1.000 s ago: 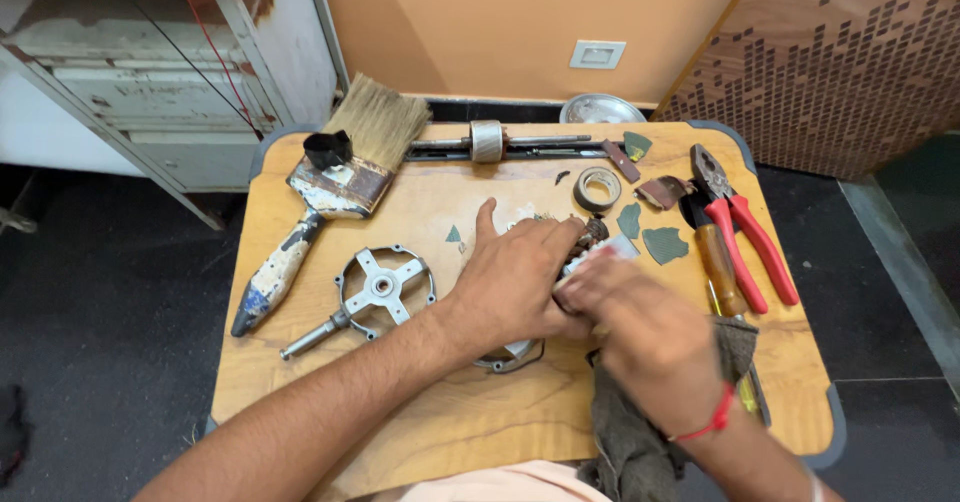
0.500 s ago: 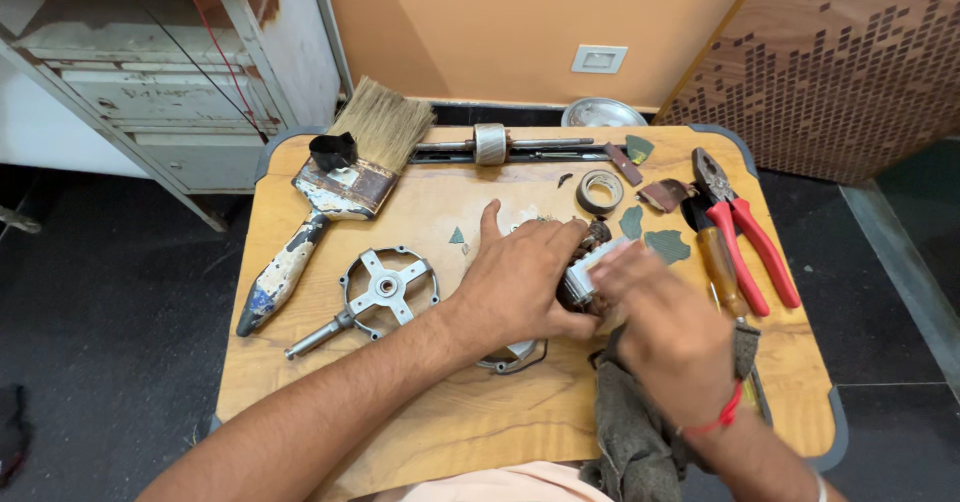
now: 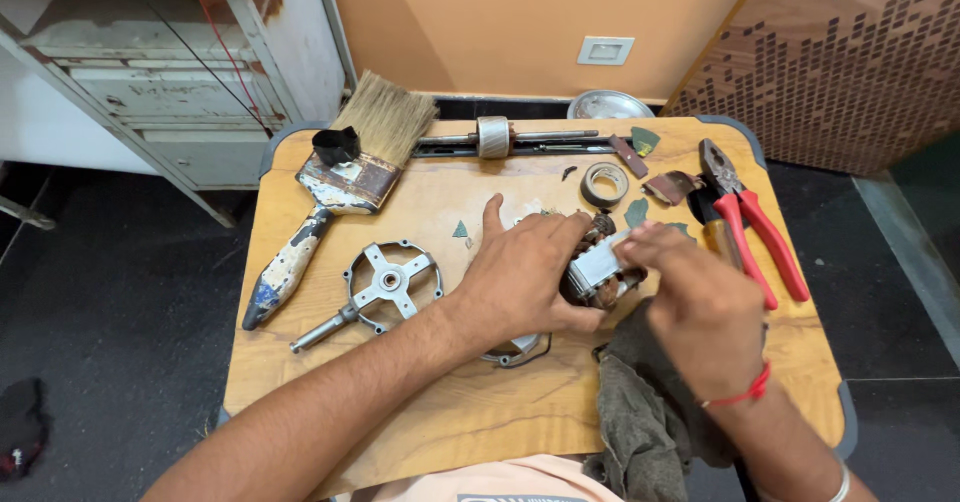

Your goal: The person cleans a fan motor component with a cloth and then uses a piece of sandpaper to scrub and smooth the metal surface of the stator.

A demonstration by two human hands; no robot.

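The left hand [image 3: 525, 272] is gripping a motor core [image 3: 600, 262] near the middle of the wooden table [image 3: 450, 412], fingers curled around it. The right hand [image 3: 700, 307] is touching the core's right side with pinched fingertips; whether it holds anything is not discernible. A grey rag [image 3: 640, 412] is lying beneath the right wrist. A paintbrush [image 3: 335, 187], a spoked bracket [image 3: 385, 287] and red pliers [image 3: 755, 222] are lying nearby.
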